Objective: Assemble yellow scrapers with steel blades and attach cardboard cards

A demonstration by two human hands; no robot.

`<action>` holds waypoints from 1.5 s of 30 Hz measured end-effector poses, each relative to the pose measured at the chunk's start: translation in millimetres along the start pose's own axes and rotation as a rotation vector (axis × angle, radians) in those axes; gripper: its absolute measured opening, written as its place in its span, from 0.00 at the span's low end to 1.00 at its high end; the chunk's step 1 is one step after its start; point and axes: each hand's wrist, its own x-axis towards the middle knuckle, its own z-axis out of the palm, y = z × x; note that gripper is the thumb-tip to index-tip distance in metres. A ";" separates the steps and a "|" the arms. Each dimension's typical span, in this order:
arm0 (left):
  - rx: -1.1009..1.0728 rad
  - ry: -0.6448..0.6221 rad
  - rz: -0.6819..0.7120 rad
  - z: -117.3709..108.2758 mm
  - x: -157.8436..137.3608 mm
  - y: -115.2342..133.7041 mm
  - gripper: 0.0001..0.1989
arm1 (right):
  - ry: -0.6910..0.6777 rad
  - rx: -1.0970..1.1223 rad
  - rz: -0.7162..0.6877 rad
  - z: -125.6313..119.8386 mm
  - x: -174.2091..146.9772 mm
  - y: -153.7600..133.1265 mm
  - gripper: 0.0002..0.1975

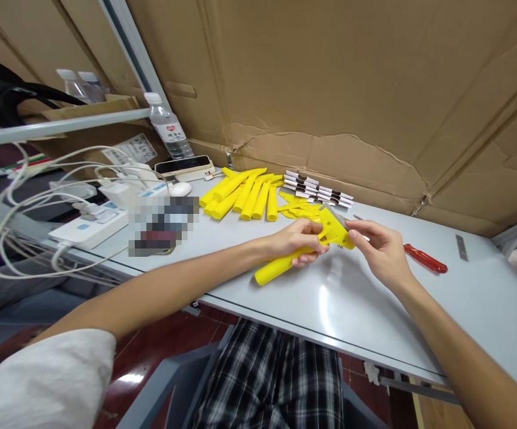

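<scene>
A white plastic power strip (89, 227) with looping white cables (2, 238) lies at the left of the pale grey tabletop (368, 313). Next, bright yellow tubular plastic handles (240, 193) lie fanned out. The left hand (300, 240) has its grip wrapped around a yellow plastic tool (279, 267) over the tabletop, in front of flat yellow plastic pieces (300, 210); the tool's flat head carries a grey metal blade (333, 215). At the head's right end is the right hand (382, 247), fingers bent; whether its grip pinches anything, I cannot tell. Farther right lie a red-handled screwdriver (426, 259) and a flat grey metal strip (461, 248).
</scene>
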 end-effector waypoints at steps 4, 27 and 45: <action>0.025 -0.022 -0.003 -2.2 -0.8 -1.7 0.10 | 0.009 -0.003 0.001 -1.6 0.7 0.6 0.20; -0.008 -0.035 0.005 -1.7 -2.3 1.5 0.09 | -0.072 -0.160 -0.149 -13.9 3.5 -3.1 0.13; -0.015 -0.012 -0.025 -2.2 0.6 1.4 0.09 | -0.060 -0.195 -0.060 -9.9 1.9 -3.6 0.23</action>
